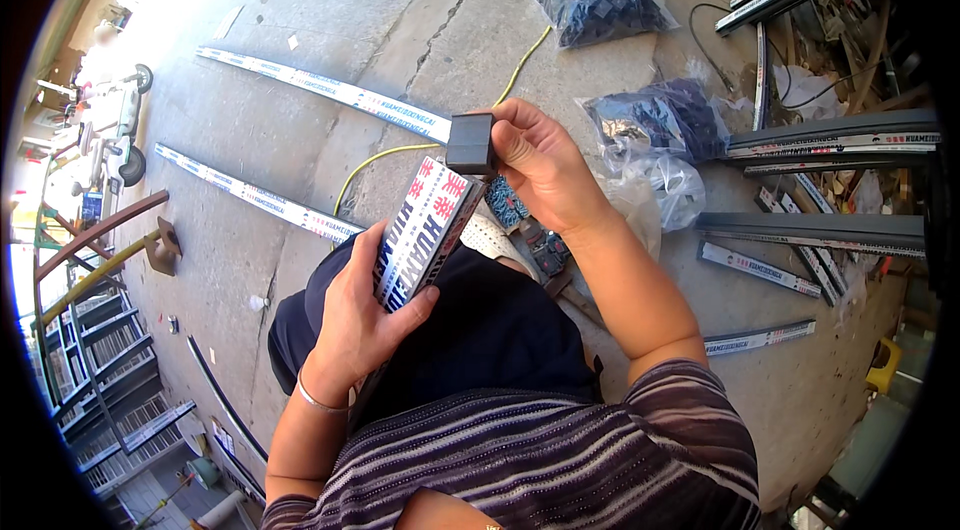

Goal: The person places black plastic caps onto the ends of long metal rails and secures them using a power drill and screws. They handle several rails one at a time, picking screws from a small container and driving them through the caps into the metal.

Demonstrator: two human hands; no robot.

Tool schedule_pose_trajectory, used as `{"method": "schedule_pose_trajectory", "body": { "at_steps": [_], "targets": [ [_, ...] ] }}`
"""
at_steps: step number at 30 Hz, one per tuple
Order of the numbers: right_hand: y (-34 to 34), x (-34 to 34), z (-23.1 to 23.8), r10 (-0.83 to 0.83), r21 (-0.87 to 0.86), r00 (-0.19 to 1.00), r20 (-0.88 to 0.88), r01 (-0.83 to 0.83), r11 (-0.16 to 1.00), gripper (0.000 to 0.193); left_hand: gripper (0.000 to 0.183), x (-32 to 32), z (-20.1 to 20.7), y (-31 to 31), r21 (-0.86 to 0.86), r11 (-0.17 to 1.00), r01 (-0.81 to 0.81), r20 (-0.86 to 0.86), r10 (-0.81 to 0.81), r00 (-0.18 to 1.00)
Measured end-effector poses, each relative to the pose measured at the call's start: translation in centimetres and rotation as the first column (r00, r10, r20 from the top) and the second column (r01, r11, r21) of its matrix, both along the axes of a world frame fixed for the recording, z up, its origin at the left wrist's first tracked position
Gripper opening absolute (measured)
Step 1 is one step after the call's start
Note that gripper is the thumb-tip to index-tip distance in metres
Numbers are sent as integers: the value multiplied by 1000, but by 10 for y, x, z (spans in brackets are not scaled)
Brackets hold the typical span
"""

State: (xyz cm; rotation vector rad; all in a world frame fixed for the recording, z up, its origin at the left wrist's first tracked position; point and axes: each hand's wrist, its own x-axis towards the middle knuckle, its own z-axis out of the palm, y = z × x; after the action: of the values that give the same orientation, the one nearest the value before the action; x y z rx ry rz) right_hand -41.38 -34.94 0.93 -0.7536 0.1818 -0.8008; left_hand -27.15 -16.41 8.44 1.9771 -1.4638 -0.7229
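My left hand (360, 320) is wrapped around a metal profile (425, 220) covered in white printed film, slanting up from my lap. At its far end, a black square plastic cap (469, 143) is pinched between the thumb and fingers of my right hand (538, 160). The cap sits right by the profile's end; whether it is partly inserted, I cannot tell. Beyond my hands, two long film-covered profiles, a far one (330, 88) and a nearer one (255, 195), stretch leftward above the concrete floor.
Two clear plastic bags, a far one (605, 10) and a nearer one (660, 120), hold black parts. A yellow cord (525, 60) snakes over the floor. Profiles and dark frames (830, 147) are stacked at right. A metal rack (105, 360) and wheeled equipment (128, 120) stand at left.
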Motion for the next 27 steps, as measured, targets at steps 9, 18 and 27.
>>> {"method": "schedule_pose_trajectory", "body": {
  "at_steps": [9, 18, 27],
  "targets": [
    [6, 1, -1, -51, -45, 998, -26, 49, 998, 23, 71, 0, 2, -1, 24, 1000, -7, -10, 8, 1000],
    [0, -8, 10, -186, -345, 961, -205, 107, 932, 24, 69, -2, 3, -2, 3, 1000, -12, -31, 12, 999],
    [12, -1, 4, -347, -382, 931, -117, 280, 881, 25, 69, -3, 4, -2, 18, 999, -31, -47, 32, 998]
  ]
}}
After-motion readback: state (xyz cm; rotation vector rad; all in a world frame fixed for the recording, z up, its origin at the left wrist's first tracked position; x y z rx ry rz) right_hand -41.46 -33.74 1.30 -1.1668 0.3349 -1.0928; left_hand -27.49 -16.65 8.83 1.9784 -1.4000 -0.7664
